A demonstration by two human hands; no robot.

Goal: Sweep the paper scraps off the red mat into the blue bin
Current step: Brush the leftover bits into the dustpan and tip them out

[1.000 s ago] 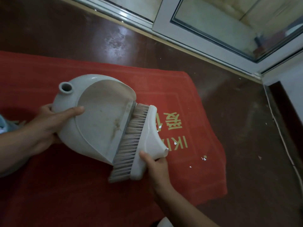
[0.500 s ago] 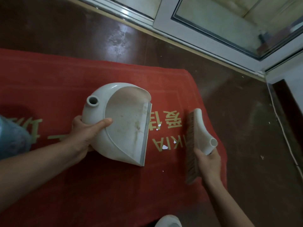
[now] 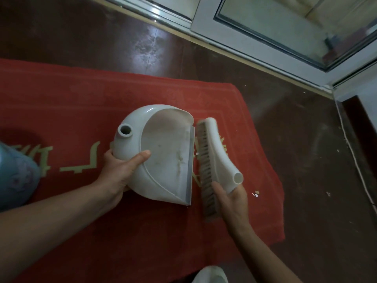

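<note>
The white dustpan (image 3: 163,152) sits mid-mat, its mouth facing the right edge of the red mat (image 3: 81,103) and its straight lip running far to near. The left hand (image 3: 120,174) grips its near-left wall, thumb curled over the rim. The brush (image 3: 216,152) lies parallel just beside the lip, bristles facing the pan. The right hand (image 3: 232,199) clasps its hollow handle stub from below.

One paper scrap (image 3: 196,153) lies between them, and more scraps (image 3: 255,194) lie near the mat's right edge. The blue bin (image 3: 14,172) stands at the left. Dark brown floor (image 3: 306,139) surrounds the mat, with a white window frame (image 3: 244,37) beyond.
</note>
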